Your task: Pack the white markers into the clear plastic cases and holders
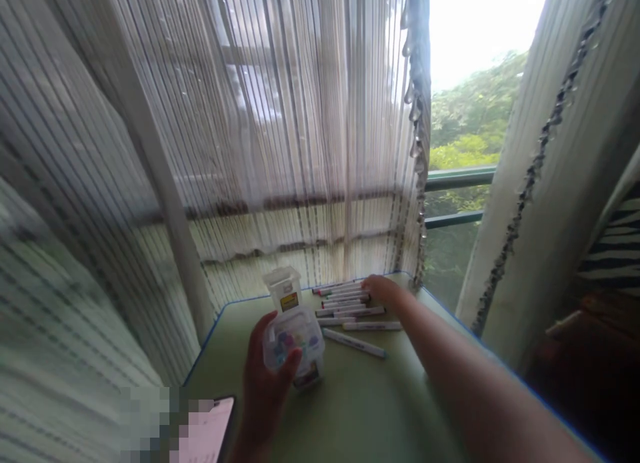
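Nearest the camera at lower left is a phone (215,426) with a lit screen, partly covered by pixelated blocks. Behind it, a sheer striped curtain (300,129) hangs across the far side. Next comes the left hand (270,373), wrapped around a clear container (304,323) of small coloured pieces, thumb on its near side; whether the container touches the green table (360,416) I cannot tell. Just beyond stands a second clear container (281,286) with a yellow label. To their right, white markers (345,305) lie in a loose row. Over the row's far end reaches the right hand (381,291); whether its fingers grip a marker I cannot tell. Farther right, trees (470,129) show outside.
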Available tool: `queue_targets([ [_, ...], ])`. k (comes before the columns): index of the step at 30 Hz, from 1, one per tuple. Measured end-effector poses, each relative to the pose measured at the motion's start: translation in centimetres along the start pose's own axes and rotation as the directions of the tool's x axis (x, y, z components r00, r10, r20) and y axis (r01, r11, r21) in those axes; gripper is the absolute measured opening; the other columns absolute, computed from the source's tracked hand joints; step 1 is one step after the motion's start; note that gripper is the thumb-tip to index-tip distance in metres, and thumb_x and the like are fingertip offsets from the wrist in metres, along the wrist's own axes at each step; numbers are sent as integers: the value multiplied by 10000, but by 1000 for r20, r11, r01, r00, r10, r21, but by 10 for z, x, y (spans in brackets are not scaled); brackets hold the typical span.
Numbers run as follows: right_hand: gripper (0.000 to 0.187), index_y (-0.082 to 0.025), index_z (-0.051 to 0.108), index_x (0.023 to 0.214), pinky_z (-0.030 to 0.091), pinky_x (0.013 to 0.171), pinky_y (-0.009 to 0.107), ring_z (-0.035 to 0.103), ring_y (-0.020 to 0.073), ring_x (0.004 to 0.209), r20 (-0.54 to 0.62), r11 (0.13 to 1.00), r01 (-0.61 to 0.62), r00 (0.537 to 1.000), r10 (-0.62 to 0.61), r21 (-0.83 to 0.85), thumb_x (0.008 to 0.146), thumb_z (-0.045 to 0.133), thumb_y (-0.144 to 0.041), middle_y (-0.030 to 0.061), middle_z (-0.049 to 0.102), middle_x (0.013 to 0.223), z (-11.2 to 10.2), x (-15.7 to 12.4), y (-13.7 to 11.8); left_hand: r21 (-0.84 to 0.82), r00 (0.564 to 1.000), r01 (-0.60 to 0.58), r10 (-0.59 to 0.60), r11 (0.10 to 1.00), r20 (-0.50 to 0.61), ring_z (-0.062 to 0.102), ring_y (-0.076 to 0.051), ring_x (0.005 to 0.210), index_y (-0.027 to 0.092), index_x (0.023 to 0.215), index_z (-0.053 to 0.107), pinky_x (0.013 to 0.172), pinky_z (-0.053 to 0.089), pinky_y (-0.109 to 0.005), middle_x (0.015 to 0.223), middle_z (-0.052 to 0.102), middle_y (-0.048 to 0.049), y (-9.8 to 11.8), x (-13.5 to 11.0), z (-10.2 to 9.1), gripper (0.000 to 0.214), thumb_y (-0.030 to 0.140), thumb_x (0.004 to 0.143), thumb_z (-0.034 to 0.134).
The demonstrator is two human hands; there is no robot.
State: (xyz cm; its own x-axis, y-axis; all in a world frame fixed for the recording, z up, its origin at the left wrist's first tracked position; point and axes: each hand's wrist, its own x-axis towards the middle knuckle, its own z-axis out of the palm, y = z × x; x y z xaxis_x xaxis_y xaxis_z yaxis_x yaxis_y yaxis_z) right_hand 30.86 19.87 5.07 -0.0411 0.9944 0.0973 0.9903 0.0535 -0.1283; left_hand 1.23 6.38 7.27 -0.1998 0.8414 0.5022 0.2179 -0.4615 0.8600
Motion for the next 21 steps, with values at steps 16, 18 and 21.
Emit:
queue_targets([
  [16,322,-214,663,1078,434,693,214,647,178,905,173,999,-3,985,11,-48,766,610,-154,56,710,1063,-11,-20,11,-52,998,-5,8,999,64,608,-230,969,216,1160,534,856,482,-310,1094,613,-70,5,3,5,623,452,617,726],
  [18,328,-210,652,1100,428,690,209,646,172,892,152,999,-33,988,38,-38,779,598,-170,53,714,1052,-13,-30,13,-64,998,-3,7,998,55,608,-223,971,217,1162,535,859,477,-300,1094,611,-63,7,4,6,628,454,613,726],
  [21,343,-178,650,1112,426,695,212,645,181,887,108,995,-100,989,102,-24,773,603,-173,79,716,1039,-12,-42,15,-75,998,-10,14,997,54,613,-211,932,208,1147,539,831,482,-286,1064,615,-57,11,4,7,619,458,611,723],
])
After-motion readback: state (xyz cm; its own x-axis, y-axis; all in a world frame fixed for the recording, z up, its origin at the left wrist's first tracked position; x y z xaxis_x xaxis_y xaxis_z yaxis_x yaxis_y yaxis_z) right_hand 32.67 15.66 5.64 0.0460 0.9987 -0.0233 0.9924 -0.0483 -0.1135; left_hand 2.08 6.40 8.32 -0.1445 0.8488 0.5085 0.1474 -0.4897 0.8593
